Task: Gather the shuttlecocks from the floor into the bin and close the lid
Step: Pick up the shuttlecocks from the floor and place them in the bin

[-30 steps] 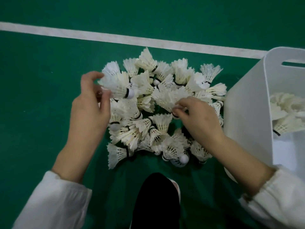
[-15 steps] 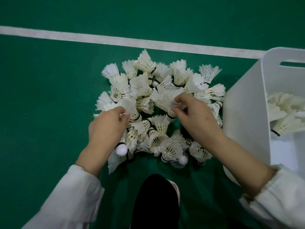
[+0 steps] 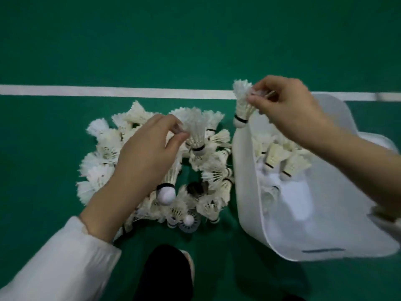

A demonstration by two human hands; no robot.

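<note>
Shuttlecock (image 3: 240, 105) pinched in right hand (image 3: 288, 109) grip at bin (image 3: 245, 170) rim: clear wall, then drop. Left hand (image 3: 143, 157) pinches second shuttlecock (image 3: 196, 131); lift straight.

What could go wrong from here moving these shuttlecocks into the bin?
The shuttlecock pinched by your right hand hangs at the left wall of the bin, so released now it might land outside. Your left hand holds two more, an upper one pinched by its feathers and a lower one under the palm; either could slip back onto the pile.
</note>
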